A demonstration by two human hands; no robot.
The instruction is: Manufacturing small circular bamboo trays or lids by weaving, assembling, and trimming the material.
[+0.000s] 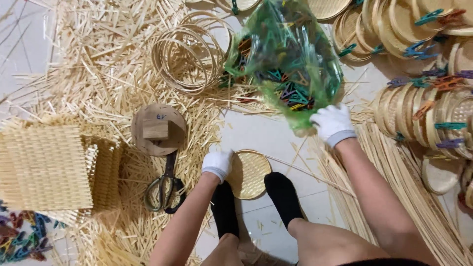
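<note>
Your right hand (333,123), in a white glove, is closed on the near end of a green plastic bag (288,59) full of coloured clips; its long axis runs from your hand away to the far left. Your gloved left hand (217,164) curls over the left rim of a small round woven tray (250,173), lying flat on the floor (268,135) between your feet. Scissors (166,189) lie left of it.
</note>
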